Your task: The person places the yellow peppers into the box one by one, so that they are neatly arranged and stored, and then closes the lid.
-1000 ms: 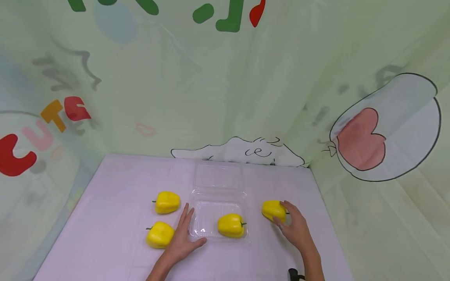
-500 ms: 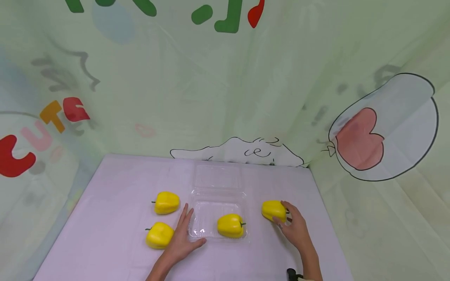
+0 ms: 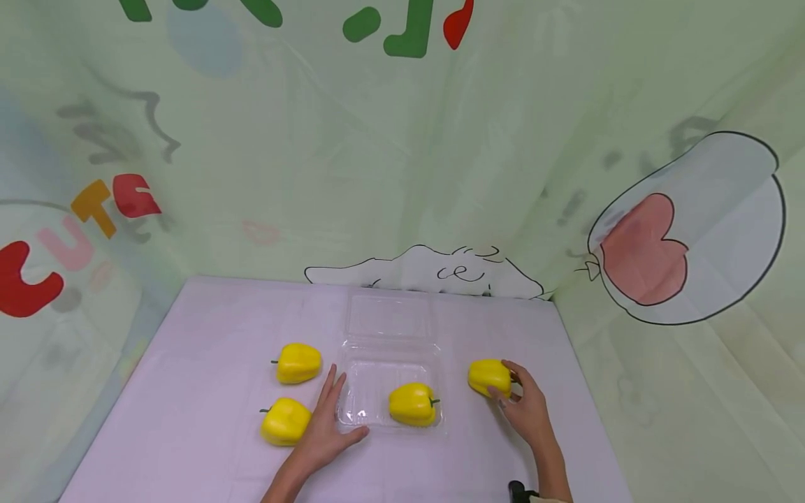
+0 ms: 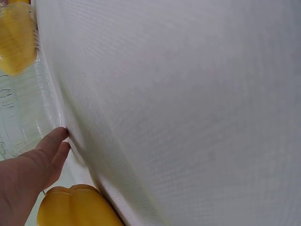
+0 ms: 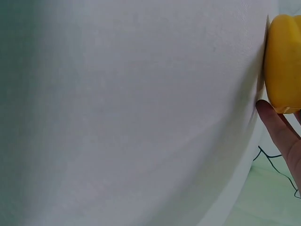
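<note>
In the head view a clear plastic clamshell box (image 3: pixel 371 391) lies with its lid folded back, a yellow bell pepper (image 3: pixel 411 404) in its right half. My left hand (image 3: pixel 323 433) rests at the box's left edge with fingers extended and the thumb spread; nothing is in its grasp. To the right of the box, my right hand (image 3: pixel 525 405) holds another yellow bell pepper (image 3: pixel 488 376) by its stem end, thumb on the near side and fingers beyond. The right wrist view shows a fingertip at the end of that pepper (image 5: pixel 284 61), low on the cloth.
Two more yellow bell peppers lie left of the box, an upper one (image 3: pixel 299 363) and a lower one (image 3: pixel 286 421) right beside my left wrist. Pale cloth covers the table (image 3: pixel 207 391). Printed curtains (image 3: pixel 352 175) rise behind it and at both sides.
The right forearm has shifted slightly to the left. The peppers, the box and my left hand stay in place.
</note>
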